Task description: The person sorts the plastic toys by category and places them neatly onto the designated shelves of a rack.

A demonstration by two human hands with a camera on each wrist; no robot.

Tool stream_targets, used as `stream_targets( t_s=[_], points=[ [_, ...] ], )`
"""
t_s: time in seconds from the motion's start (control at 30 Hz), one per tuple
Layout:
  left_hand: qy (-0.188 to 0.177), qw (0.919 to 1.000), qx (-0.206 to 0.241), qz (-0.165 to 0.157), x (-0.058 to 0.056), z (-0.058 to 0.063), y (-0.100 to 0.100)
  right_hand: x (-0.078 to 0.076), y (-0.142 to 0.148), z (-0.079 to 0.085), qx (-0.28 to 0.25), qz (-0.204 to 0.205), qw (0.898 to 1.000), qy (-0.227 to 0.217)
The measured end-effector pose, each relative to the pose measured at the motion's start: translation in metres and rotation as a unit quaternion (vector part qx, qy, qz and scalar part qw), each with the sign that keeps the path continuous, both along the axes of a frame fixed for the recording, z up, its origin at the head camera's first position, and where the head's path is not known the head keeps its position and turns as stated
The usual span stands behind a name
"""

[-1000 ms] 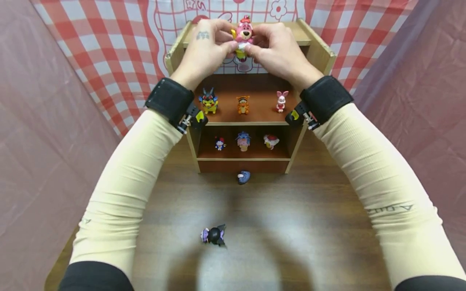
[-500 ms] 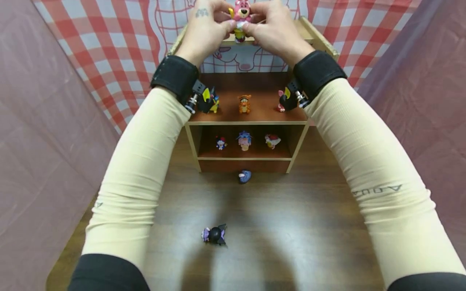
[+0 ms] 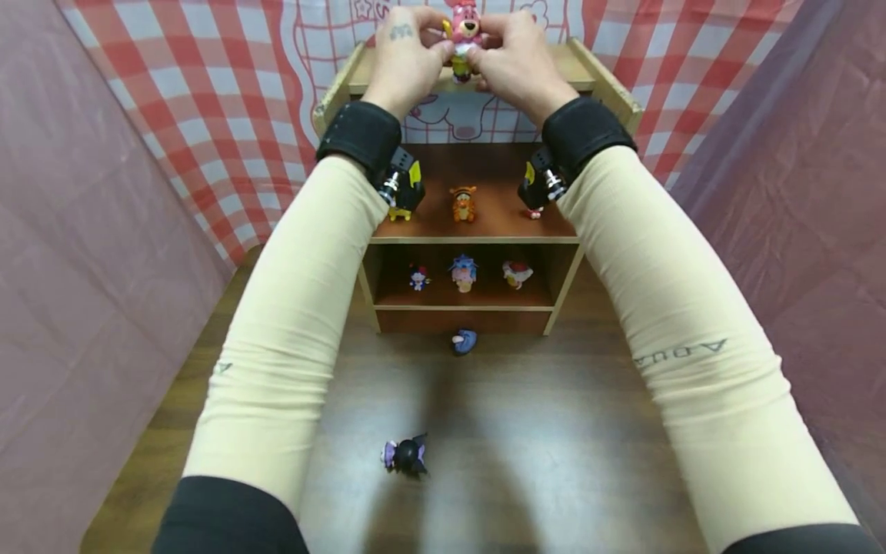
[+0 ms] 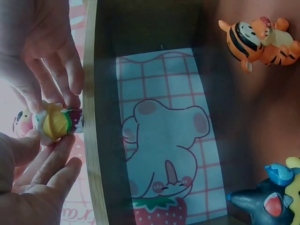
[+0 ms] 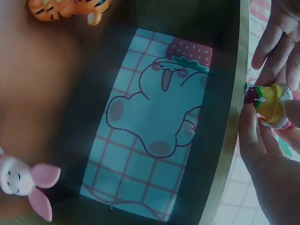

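Observation:
Up at the top board of the wooden shelf unit [image 3: 577,82], a pink bear figurine [image 3: 464,48] is held upright between both hands. My left hand [image 3: 407,60] pinches its left side with thumb and fingers. From the other side my right hand [image 3: 521,65] pinches it too. In the left wrist view the figurine's yellow body [image 4: 55,125] shows, its dark base right at the board's front edge. The right wrist view has the same figurine [image 5: 271,107] at that edge.
On the middle shelf are a tiger figurine [image 3: 463,205], a pink-eared piglet figurine [image 5: 18,176] and a dark-hooded yellow figurine [image 4: 269,201]. Several small figurines stand below, including a blue-topped one [image 3: 463,273]. On the floor lie a blue-grey piece [image 3: 464,341] and a black-and-purple figurine [image 3: 406,455].
Both hands, holding the bear figurine, rise from in front of the top board, then dip slightly back over it. The wrists have drawn closer together.

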State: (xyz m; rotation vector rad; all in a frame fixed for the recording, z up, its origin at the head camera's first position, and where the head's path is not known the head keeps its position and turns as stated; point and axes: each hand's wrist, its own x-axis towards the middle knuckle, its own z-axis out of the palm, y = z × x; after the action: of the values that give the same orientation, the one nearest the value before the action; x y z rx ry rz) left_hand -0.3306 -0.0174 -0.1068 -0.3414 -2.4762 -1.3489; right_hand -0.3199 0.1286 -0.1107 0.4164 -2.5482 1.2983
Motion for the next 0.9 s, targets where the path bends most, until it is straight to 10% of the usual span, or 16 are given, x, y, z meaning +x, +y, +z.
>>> stream_targets(
  t_s=[0.9],
  points=[
    [-0.048,0.9979,0.008,0.042,-0.0063,0.0069,0.0094,-0.0048,-0.0044,0.0017,-0.073,-0.03,0.996,-0.03]
  ],
)
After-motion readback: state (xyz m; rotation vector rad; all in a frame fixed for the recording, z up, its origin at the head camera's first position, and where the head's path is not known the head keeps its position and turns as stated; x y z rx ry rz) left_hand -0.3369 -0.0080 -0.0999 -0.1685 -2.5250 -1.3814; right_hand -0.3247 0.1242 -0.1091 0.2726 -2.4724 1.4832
